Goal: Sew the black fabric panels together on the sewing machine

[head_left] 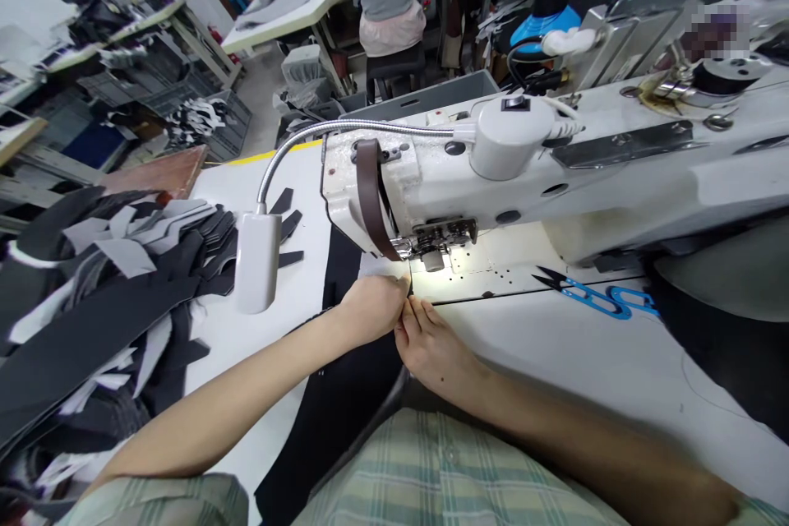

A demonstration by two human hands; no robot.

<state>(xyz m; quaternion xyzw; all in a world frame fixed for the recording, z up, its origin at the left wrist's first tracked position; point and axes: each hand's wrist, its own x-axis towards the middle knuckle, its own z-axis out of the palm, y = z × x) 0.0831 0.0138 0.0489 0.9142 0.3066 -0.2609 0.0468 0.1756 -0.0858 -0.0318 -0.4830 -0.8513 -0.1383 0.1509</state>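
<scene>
"Why does the counter [523,362] carry the sewing machine [444,189] with black fabric [354,399] just beside its needle end?"

"Probably to keep the fabric's edge in the light there, while its length trails toward the plaid shirt [419,468]."

"And the hands?"

"Both seem to pinch that edge, though the grip is partly hidden: left hand [376,308] curled, knuckles up; right hand [435,349] bunched, fingertips meeting it."
</scene>
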